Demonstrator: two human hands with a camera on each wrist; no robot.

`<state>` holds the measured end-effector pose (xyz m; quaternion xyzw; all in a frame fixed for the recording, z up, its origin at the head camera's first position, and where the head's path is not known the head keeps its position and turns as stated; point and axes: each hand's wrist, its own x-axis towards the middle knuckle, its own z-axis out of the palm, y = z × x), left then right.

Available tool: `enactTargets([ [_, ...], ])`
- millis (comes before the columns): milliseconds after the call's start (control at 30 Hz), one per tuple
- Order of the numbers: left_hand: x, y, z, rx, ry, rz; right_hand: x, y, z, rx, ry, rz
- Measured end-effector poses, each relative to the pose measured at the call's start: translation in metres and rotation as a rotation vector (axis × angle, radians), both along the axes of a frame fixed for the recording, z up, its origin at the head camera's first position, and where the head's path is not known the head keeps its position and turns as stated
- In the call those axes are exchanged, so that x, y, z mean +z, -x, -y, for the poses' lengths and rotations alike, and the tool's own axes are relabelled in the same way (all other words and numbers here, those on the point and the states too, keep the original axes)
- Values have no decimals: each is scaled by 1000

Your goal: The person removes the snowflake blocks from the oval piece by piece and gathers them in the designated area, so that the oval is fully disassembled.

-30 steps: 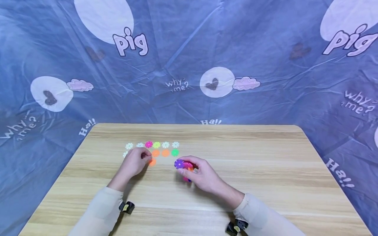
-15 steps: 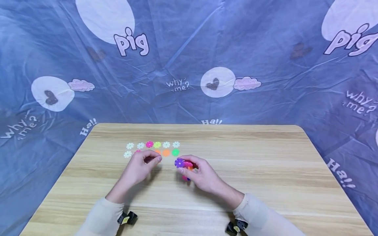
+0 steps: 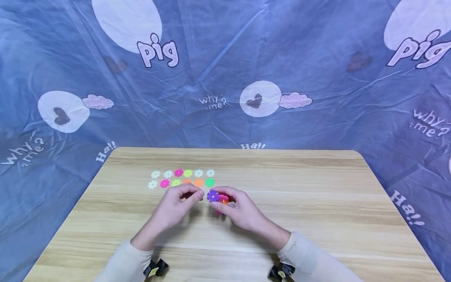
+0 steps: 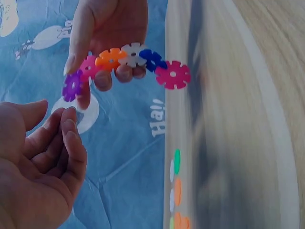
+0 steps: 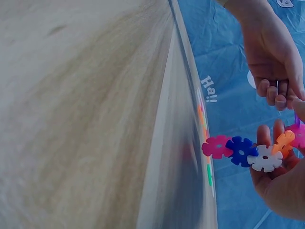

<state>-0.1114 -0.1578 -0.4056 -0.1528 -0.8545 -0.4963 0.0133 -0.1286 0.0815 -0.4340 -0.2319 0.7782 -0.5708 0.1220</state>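
Note:
My right hand [image 3: 239, 205] holds a curved chain of interlocking snowflake discs. In the left wrist view the chain runs from a purple disc [image 4: 72, 86] by the thumb through pink, orange, white [image 4: 133, 55] and blue discs to a pink disc [image 4: 172, 74] at the free end. The fingers pass behind the chain. My left hand [image 3: 179, 205] hovers just left of the purple end, its fingers loosely bent. A gap shows between its thumb and fingertips [image 4: 69, 114], with no disc there.
Two rows of loose snowflake discs lie on the wooden table [image 3: 299, 188] beyond the hands, among them a green disc [image 3: 209, 182] and a pink disc [image 3: 164, 183]. My left hand partly covers an orange disc [image 3: 187, 181]. A blue printed curtain [image 3: 218, 129] hangs behind the table.
My left hand has moved right, away from the loose discs and close to the chain's purple end. The right hand has stayed nearly still with the chain.

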Motion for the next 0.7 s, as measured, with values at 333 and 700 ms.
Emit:
enactTargets([
  [333, 4, -2, -8, 24, -6, 171, -1, -2, 1, 15, -14, -2],
  [700, 0, 1, -10, -2, -67, 237, 1, -2, 0, -3, 11, 20],
])
